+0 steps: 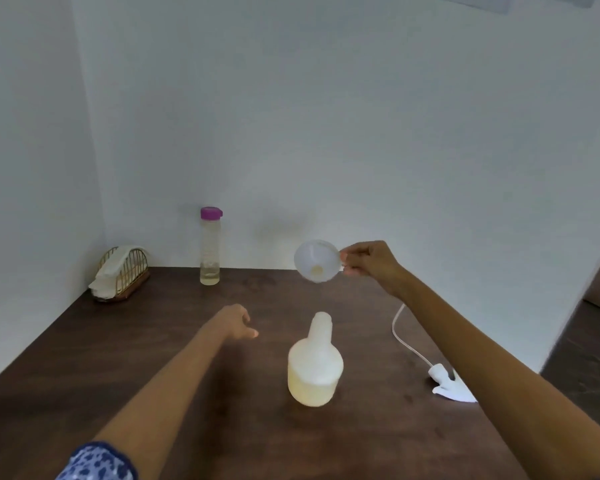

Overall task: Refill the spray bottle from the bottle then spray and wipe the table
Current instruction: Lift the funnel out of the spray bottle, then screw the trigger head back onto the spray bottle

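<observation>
Refilling looks done: right hand [368, 263] pinches the funnel [317, 260] above the open spray bottle [315, 365] mid-counter [84, 358]; left hand [238, 323] hovers, fingers loose, holding nothing. Next, probably refit the sprayer head [445, 381].

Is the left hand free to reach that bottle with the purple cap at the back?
Probably yes. The left hand is open and holds nothing, and bare table lies between it and the purple-capped bottle. The spray bottle stands off to the right, out of the way.
</observation>
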